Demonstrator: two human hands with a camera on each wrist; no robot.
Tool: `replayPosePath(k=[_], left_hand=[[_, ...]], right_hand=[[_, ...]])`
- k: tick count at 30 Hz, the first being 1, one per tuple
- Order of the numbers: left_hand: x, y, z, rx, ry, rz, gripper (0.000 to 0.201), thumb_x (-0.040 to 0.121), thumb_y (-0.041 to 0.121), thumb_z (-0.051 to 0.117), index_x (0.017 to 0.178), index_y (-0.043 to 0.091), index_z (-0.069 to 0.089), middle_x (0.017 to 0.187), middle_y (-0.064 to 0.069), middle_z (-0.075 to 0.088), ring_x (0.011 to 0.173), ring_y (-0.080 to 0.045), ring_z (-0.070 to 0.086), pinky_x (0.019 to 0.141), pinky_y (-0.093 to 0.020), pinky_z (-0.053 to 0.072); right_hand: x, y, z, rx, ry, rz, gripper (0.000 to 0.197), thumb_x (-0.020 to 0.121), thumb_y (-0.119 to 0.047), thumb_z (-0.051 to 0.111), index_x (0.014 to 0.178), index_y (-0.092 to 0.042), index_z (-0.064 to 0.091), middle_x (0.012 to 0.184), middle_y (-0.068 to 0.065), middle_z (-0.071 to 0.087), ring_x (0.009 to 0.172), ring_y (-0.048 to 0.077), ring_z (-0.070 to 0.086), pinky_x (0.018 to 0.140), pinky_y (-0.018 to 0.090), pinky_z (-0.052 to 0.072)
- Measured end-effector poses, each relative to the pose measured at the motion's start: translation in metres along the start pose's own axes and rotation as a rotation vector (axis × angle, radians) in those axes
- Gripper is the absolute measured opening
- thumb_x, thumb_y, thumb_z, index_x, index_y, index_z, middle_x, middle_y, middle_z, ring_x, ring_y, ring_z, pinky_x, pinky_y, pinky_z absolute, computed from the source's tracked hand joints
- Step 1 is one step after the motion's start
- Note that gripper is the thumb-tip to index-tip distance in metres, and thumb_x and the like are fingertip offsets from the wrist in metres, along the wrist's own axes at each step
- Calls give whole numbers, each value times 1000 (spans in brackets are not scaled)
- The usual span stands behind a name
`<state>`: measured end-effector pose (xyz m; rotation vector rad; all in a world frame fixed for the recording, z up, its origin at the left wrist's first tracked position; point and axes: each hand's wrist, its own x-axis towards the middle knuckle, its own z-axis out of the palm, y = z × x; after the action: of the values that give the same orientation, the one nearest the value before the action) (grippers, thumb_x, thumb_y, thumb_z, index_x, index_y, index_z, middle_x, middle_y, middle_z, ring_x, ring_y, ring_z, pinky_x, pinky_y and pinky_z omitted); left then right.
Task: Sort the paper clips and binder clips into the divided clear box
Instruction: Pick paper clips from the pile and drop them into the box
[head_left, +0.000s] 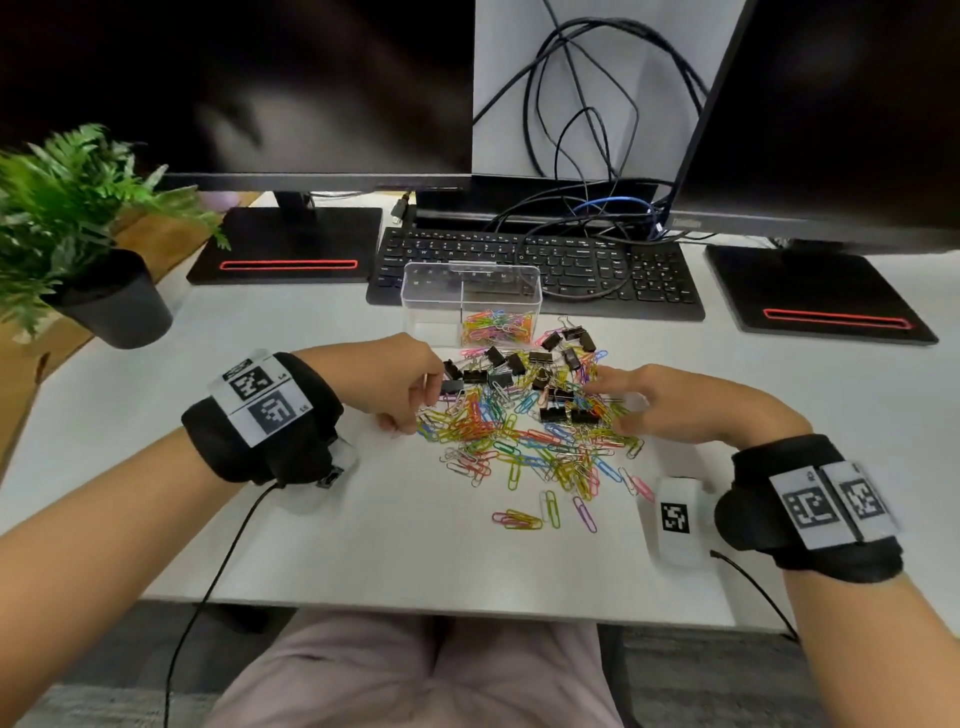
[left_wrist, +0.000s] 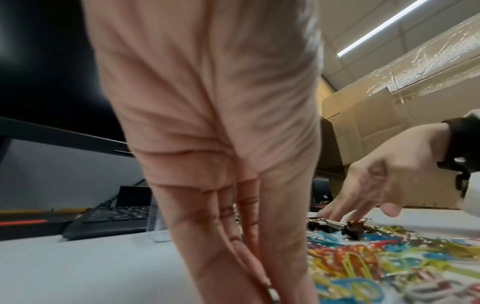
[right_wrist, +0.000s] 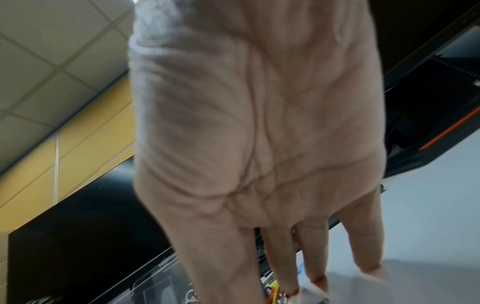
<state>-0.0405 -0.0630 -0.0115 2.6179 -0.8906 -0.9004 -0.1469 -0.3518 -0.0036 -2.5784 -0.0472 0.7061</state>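
Paper clips (head_left: 524, 441) and black binder clips (head_left: 519, 371) lie heaped on the desk (head_left: 363, 519), just in front of the divided clear box (head_left: 470, 304). Its right compartment already holds paper clips, so the left one presumably awaits binder clips. The left hand (head_left: 395, 384) curls its fingers at the pile's edge, while the right hand (head_left: 670, 402) spreads straight fingers on it, likely separating clips.

From the left wrist, the left hand (left_wrist: 221, 144) fingers lie together, pointing down; whether they pinch anything I cannot tell.

From the right wrist, the right hand (right_wrist: 259, 144) fingers stay apart, tips touching clips.

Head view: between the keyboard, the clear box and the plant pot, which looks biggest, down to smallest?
1. Keyboard
2. Clear box and plant pot: they look about alike, and the pot sits nearer the camera, so no ranking.
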Motion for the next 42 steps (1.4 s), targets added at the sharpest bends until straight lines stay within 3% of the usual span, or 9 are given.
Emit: replayPosePath(k=[4,8,11,17,21,27,31,35,42], left_hand=[[6,14,1,10,30,93,26,73,3,77,92,10,61,85,-7,68,57,-11,64,57,-25,55],[0,29,-2,80,72,144,47,65,26,87,102,18,60,95,3,60,69,-6,58,64,-27,53],[-9,41,2,195,49,195,58,63,45,85,110,25,57,104,8,54,76,-3,51,63,-20,44],[-20,78,26,409,108,394,69,63,72,68,113,29,49,110,11,44,90,-11,47,72,-33,46],[-13,91,43,528,65,442,74,62,69,72,113,23,45,106,7,39,86,-11,40,61,-31,38],[4,83,28,517,165,341,59,74,49,74,115,20,45,111,3,43,90,-16,47,61,-31,39],[5,68,15,439,211,272,65,65,56,78,112,24,45,111,5,44,93,-16,48,66,-33,45],[0,54,7,481,93,211,75,58,60,80,118,32,44,110,10,44,89,-14,49,62,-30,41],[2,49,12,434,20,250,56,70,36,81,117,31,50,108,7,46,88,-14,48,70,-32,44]], right_hand=[[0,-2,0,23,-6,-4,60,88,-14,62,142,-30,42,158,-5,18,144,12,22,110,25,19],[0,-2,0,48,2,40,69,85,-24,68,145,-29,35,155,-4,28,139,15,32,105,29,28],[1,0,0,57,-2,55,71,84,-27,69,145,-30,34,153,-2,31,138,16,33,104,29,30],[0,-2,-1,52,2,59,71,84,-26,69,146,-28,34,154,-4,28,137,15,35,98,25,29],[1,-2,0,71,5,70,72,82,-27,71,145,-29,35,154,-2,30,137,16,35,101,27,30],[2,1,0,76,1,77,72,80,-30,72,143,-33,37,152,1,34,136,16,36,107,33,31],[2,3,0,79,-4,74,73,80,-32,73,143,-34,37,152,2,34,137,18,37,108,35,31],[3,4,0,82,-6,66,72,80,-31,72,143,-32,37,152,1,33,137,18,36,108,34,31],[4,4,0,76,-6,76,73,79,-33,73,143,-35,38,152,2,34,136,20,37,108,36,32]])
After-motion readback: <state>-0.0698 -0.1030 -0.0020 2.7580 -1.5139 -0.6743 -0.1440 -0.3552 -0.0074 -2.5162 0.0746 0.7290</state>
